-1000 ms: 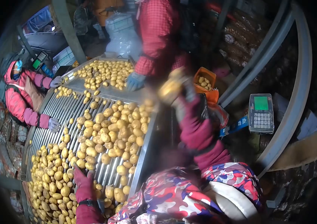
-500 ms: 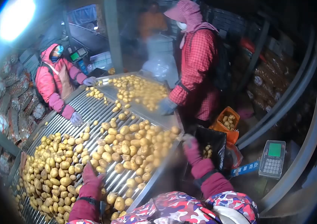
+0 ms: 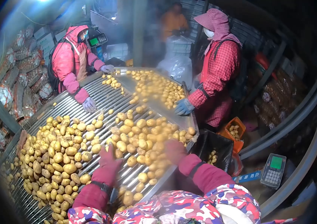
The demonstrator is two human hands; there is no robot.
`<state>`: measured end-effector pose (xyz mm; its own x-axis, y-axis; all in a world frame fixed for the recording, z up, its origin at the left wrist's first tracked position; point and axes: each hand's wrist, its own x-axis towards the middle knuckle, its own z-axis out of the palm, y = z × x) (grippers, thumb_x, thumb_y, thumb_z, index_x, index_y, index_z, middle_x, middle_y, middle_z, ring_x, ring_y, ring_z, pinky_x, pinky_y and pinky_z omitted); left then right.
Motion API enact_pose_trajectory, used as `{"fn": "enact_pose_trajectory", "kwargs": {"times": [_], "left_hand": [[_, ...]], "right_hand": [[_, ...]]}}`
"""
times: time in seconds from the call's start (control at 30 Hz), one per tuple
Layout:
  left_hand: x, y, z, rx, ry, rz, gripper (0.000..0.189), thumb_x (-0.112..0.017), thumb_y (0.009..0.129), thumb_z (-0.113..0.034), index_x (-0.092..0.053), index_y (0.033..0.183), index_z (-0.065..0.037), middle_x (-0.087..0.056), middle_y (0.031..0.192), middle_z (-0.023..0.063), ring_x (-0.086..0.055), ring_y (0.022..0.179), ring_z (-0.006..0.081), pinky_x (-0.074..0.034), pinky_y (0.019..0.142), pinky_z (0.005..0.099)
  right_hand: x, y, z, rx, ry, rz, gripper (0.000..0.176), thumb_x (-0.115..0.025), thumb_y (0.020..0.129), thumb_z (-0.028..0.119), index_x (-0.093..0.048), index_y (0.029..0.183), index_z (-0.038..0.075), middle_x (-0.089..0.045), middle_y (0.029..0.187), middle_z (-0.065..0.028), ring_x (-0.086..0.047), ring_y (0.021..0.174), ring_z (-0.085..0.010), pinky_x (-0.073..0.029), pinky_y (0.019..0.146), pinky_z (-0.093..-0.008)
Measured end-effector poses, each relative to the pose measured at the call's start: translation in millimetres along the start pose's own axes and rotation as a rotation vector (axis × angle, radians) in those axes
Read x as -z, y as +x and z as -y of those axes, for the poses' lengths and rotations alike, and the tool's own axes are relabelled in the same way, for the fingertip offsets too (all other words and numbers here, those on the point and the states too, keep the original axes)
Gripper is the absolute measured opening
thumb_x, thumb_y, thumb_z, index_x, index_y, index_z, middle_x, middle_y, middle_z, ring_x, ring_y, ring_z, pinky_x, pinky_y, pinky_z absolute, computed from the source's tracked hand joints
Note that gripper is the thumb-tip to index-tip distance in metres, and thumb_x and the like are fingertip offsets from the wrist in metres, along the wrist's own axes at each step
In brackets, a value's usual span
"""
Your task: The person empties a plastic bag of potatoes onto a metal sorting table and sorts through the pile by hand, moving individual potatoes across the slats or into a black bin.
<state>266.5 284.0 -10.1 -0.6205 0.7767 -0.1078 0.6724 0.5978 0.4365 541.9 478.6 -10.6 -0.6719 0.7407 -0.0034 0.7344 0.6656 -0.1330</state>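
Many yellow potatoes [image 3: 143, 136] lie on the metal roller table [image 3: 68, 106], with a dense heap of potatoes [image 3: 55, 160] to the left. My left hand [image 3: 108, 161], in a dark pink glove, rests low over the rollers at the heap's right side. Its thumb and fingers are spread and grip nothing. My right hand [image 3: 175, 151], gloved alike, is at the right edge of the potatoes beside the table's metal rim. Motion smears its fingers, so I cannot make out whether they hold a potato.
Two co-workers in pink coats [image 3: 64, 61] and red checks [image 3: 222, 71] stand across the table, hands at its surface. On the right are a black bin [image 3: 215, 143], an orange crate [image 3: 235, 130] and a scale display [image 3: 273, 170]. Filled sacks [image 3: 27, 80] are stacked at left.
My right hand has moved left from beyond the table's rim to over the potatoes. My left hand has shifted slightly right. The whole view has tilted a little.
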Motion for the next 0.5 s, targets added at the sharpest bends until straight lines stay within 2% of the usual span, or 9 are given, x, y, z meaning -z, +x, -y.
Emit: {"fn": "enact_pose_trajectory", "kwargs": {"times": [0.17,0.27,0.37,0.47,0.5], "left_hand": [[4.1,41.1,-48.6,-0.114,-0.045,0.155,0.102,-0.086,0.07,-0.039,-0.036,0.157,-0.019,-0.017,0.162,0.029,-0.032,0.144,0.0475,-0.04,0.115,0.0491],[-34.1,84.1,-58.1,-0.253,-0.035,0.033,0.092,-0.084,0.072,-0.039,-0.045,0.152,-0.017,-0.027,0.161,0.0239,-0.036,0.143,0.0445,-0.04,0.115,0.0462],[-37.8,90.5,-78.5,-0.266,-0.246,0.09,0.086,-0.081,0.075,-0.042,-0.048,0.15,-0.016,-0.031,0.16,0.0244,-0.039,0.143,0.0439,-0.04,0.116,0.0465],[-44.4,77.7,-58.9,-0.374,-0.526,0.15,0.081,-0.076,0.081,-0.04,-0.047,0.151,-0.012,-0.032,0.162,0.0219,-0.035,0.147,0.0409,-0.035,0.119,0.0449],[-25.5,60.3,-48.5,-0.51,-0.44,0.191,0.086,-0.075,0.082,-0.049,-0.044,0.153,-0.013,-0.033,0.161,0.0217,-0.035,0.146,0.0417,-0.034,0.119,0.0466]], "right_hand": [[-10.6,4.7,-7.2,0.081,-0.041,-0.071,0.015,-0.063,0.083,0.017,-0.069,0.095,0.012,-0.069,0.101,-0.0091,-0.066,0.101,-0.0314,-0.055,0.082,-0.0459],[-0.4,2.1,-1.2,0.079,-0.077,-0.041,0.013,-0.063,0.083,0.015,-0.069,0.093,0.012,-0.069,0.099,-0.0085,-0.066,0.099,-0.0314,-0.055,0.082,-0.0456],[-1.9,5.8,-0.5,0.085,-0.119,-0.028,0.012,-0.062,0.083,0.015,-0.069,0.092,0.012,-0.069,0.097,-0.0081,-0.066,0.099,-0.0313,-0.055,0.082,-0.0449],[-12.7,9.0,-5.7,0.042,-0.086,-0.022,0.013,-0.062,0.083,0.015,-0.069,0.094,0.011,-0.069,0.098,-0.0096,-0.065,0.099,-0.0329,-0.055,0.083,-0.045],[-16.0,10.8,-6.8,0.02,-0.059,-0.025,0.013,-0.063,0.083,0.015,-0.069,0.094,0.011,-0.068,0.098,-0.0105,-0.065,0.099,-0.0337,-0.054,0.084,-0.0452]]}}
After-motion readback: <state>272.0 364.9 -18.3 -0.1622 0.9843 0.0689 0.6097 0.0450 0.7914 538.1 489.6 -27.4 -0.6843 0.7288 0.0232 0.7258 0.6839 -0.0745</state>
